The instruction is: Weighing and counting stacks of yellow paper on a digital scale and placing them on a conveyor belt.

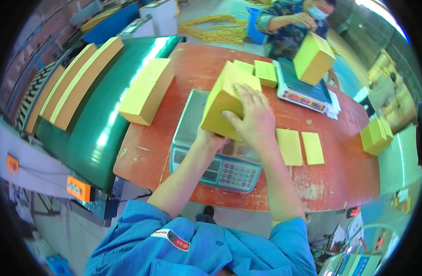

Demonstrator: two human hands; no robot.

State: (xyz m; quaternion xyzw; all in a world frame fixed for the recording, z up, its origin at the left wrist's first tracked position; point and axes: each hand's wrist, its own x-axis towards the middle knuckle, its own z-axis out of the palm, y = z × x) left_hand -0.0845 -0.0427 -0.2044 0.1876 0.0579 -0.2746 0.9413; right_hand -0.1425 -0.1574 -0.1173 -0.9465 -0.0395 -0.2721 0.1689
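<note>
A thick yellow block [222,108], like a stack of paper sheets, is tilted between my hands above a digital weighing scale [238,172]. My left hand [212,139] supports it from below, its fingers mostly hidden under the block. Against the block's right side and top edge presses my right hand [257,112], thumb on the near face. The scale's flat pan [191,115] shows to the left of the block. Two thin yellow pads, one wider [289,147] and one narrower [312,148], lie right of my right forearm.
Left of the scale rests a long yellow block [146,92]. Beyond it runs a green conveyor belt [89,133] carrying long stacks [86,83]. Across the red table [330,184], a masked co-worker [284,32] handles a yellow block [313,59] on a second scale [300,94]. More yellow blocks [375,136] sit far right.
</note>
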